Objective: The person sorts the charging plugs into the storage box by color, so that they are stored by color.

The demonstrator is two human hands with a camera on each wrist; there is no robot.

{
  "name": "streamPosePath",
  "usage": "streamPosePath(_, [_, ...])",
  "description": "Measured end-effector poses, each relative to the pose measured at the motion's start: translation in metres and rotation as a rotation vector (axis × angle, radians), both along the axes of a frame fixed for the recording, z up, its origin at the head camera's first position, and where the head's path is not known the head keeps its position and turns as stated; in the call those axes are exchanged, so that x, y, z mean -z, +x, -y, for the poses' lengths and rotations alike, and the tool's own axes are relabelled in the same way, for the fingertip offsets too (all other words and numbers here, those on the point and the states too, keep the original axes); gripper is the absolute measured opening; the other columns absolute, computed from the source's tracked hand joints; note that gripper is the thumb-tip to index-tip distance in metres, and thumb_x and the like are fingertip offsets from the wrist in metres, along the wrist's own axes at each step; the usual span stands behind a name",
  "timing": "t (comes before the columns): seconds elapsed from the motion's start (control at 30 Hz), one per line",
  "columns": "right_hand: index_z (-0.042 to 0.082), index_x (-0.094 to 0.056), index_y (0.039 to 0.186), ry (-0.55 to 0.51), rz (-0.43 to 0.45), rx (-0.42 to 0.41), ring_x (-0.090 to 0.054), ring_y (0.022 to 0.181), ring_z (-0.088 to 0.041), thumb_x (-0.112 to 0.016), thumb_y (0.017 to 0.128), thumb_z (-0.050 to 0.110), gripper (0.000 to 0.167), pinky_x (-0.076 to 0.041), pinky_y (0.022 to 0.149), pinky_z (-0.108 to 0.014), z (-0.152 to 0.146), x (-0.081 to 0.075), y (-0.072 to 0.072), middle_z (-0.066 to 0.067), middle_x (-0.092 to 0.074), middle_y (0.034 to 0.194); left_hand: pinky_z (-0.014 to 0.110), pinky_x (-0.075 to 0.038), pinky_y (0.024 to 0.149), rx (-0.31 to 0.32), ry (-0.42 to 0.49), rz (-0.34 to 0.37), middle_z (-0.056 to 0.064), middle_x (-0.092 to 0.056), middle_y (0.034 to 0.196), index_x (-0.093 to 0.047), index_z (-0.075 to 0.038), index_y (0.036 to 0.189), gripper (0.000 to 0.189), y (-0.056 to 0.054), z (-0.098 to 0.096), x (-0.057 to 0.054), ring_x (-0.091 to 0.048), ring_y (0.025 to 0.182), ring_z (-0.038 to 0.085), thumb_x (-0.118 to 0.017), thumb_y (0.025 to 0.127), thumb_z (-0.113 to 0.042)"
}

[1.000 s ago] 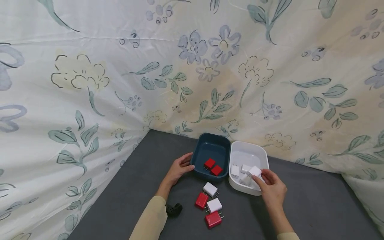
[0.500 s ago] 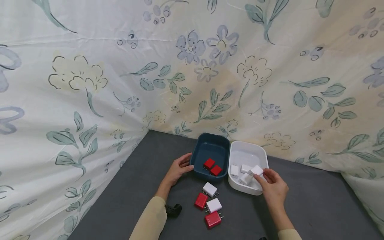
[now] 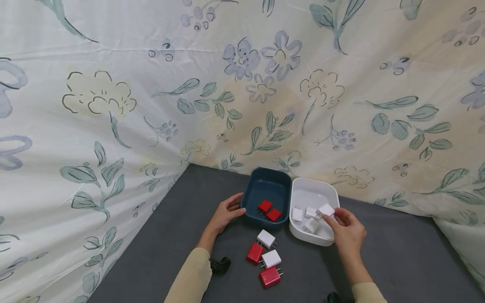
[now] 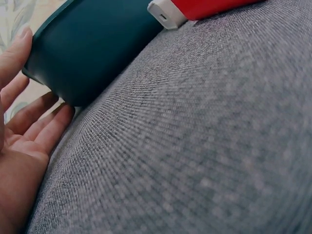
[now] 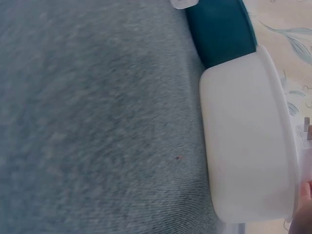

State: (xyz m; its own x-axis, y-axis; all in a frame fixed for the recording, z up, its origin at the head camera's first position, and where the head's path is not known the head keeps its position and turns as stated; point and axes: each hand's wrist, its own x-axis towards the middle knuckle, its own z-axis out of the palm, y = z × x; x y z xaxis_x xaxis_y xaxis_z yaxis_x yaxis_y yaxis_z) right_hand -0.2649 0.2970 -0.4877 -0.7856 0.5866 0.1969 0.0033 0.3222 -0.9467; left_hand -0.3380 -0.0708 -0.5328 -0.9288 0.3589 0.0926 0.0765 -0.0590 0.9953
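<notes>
My right hand (image 3: 349, 230) pinches a white plug-in charger (image 3: 326, 209) by its end, above the right side of a white bin (image 3: 312, 191). Below it in the bin lie other white chargers (image 3: 297, 215), prongs showing on some. My left hand (image 3: 222, 215) rests against the left side of a dark blue bin (image 3: 270, 189). In the left wrist view its thumb touches the outer wall and its other fingertips (image 4: 63, 114) lie near the base. Two red chargers (image 3: 265, 206) sit inside the blue bin. The right wrist view shows mostly the white bin's outer wall (image 5: 248, 141).
In front of the bins, two red chargers (image 3: 270, 277) and two white chargers (image 3: 266, 238) lie in a loose column on the dark grey cloth (image 3: 303, 277). The bins stand side by side, touching. A floral curtain (image 3: 242, 105) hangs behind and to the left.
My right hand has shifted slightly right and away from me with the white charger, which has turned a little. My left hand and the blue bin keep their places.
</notes>
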Motion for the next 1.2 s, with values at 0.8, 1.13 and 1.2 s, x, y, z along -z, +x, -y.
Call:
streamPosePath(0.8, [0.006,-0.066,0.119,-0.016,0.074,-0.012,-0.062,0.084,0.007,-0.086,0.072,0.030,0.057,-0.048,0.070,-0.003,0.007,-0.011,-0.017,-0.013,-0.068,0.115,0.036,-0.051,0.099,-0.060,-0.007,-0.034,0.014,-0.052,0.144,-0.046,-0.014,0.146,0.065,-0.007,-0.004,0.020,-0.054,0.128,0.029,-0.073,0.088,-0.023])
streamPosePath(1.13, [0.006,-0.065,0.120,-0.033,0.072,0.002,-0.062,0.086,0.004,-0.085,0.074,0.028,0.054,-0.048,0.070,-0.004,0.006,-0.018,-0.029,-0.010,-0.067,0.114,0.037,-0.049,0.101,-0.044,-0.009,-0.024,0.021,-0.046,0.148,-0.041,-0.009,0.148,0.064,-0.006,-0.003,0.012,-0.048,0.133,0.037,-0.069,0.091,-0.014])
streamPosePath(1.2, [0.006,-0.065,0.122,-0.028,0.079,0.002,-0.062,0.089,0.003,-0.085,0.075,0.030,0.056,-0.048,0.071,-0.004,0.005,-0.020,-0.031,-0.011,-0.066,0.116,0.037,-0.049,0.101,-0.028,-0.005,-0.027,0.023,-0.044,0.148,-0.038,-0.006,0.149,0.065,-0.003,-0.002,0.006,-0.046,0.133,0.040,-0.068,0.091,-0.013])
